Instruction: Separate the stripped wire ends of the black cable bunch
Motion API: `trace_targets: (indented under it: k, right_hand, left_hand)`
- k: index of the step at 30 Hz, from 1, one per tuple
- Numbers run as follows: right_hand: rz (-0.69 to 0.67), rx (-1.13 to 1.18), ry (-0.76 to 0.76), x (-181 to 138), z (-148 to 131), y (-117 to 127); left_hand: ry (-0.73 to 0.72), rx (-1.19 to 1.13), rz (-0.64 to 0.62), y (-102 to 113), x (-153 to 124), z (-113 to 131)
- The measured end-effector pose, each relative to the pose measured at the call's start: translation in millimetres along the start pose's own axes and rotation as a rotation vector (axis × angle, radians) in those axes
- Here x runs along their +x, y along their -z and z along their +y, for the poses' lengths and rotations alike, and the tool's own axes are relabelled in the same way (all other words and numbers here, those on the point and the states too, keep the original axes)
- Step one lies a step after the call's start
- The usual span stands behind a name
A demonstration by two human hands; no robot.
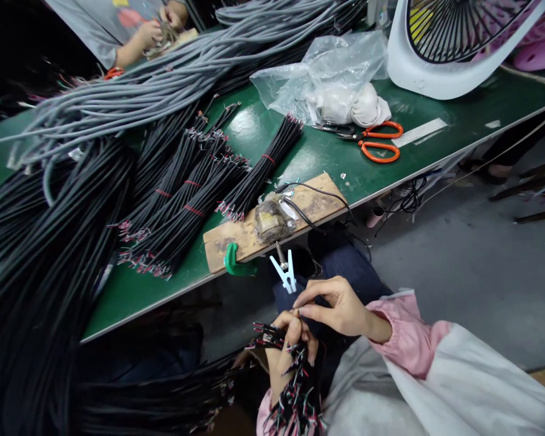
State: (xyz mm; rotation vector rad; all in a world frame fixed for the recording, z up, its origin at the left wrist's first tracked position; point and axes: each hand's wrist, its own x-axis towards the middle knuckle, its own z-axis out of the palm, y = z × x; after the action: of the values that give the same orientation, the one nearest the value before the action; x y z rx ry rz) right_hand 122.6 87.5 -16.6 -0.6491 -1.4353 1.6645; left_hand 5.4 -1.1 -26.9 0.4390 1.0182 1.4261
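Observation:
My left hand [287,345] is closed around a bundle of black cables [295,387] with stripped coloured wire ends, held in my lap below the table edge. My right hand [336,306] reaches over from the right and pinches one cable end at the top of that bundle, fingers pressed together. Just above both hands, a soldering iron tip [281,253] sticks out from a wooden block [272,221] clamped to the green table [131,290] by a green clamp [236,261]. A pale blue clothespin [286,274] hangs there.
Tied bundles of black cables [186,188] lie on the table; loose grey cables [163,85] pile behind. Orange-handled scissors [376,140], a plastic bag [331,79] and a white fan [454,42] stand at the back right. Another person's hands [158,27] work far left.

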Motion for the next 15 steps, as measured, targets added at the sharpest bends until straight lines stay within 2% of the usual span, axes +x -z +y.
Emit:
trace_targets:
  k: [4, 7, 15]
  right_hand:
    - [0.058, -0.164, 0.093, -1.2, -2.8, -2.5]
    - [0.106, -0.205, 0.097, -1.7, -2.3, -5.7]
    - [0.113, -0.242, 0.110, -2.4, 1.2, -9.0]
  left_hand:
    - [-0.060, 0.080, 0.140, -10.4, -2.1, -0.6]
    - [-0.105, 0.177, 0.193, -11.1, -2.2, -0.8]
    - [-0.124, 0.084, 0.108, -5.1, 2.0, -4.2]
